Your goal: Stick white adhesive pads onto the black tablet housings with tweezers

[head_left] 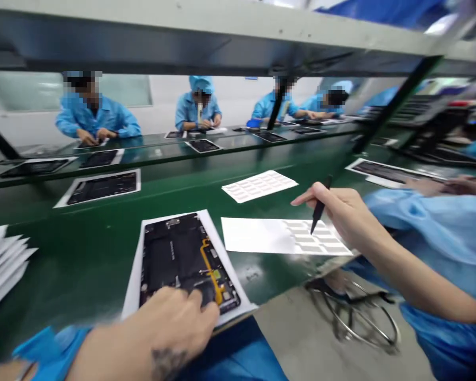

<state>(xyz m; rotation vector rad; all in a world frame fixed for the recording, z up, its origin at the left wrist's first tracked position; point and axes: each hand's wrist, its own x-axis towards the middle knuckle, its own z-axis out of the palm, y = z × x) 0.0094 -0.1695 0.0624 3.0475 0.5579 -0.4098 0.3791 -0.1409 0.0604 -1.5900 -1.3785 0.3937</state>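
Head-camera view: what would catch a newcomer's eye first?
Probably the dark device at lower centre, with a bright orange strip along its right side and the left hand over its near edge. To its right, the right hand holds a slim black tool over a white sheet. Across the green bench, people in blue are lined up.

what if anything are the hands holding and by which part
The right hand holds a black tool by its upper half; whether the left hand grips the tablet cannot be told.

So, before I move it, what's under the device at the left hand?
White paper shows past the side edges of the device; whatever lies directly beneath is hidden.
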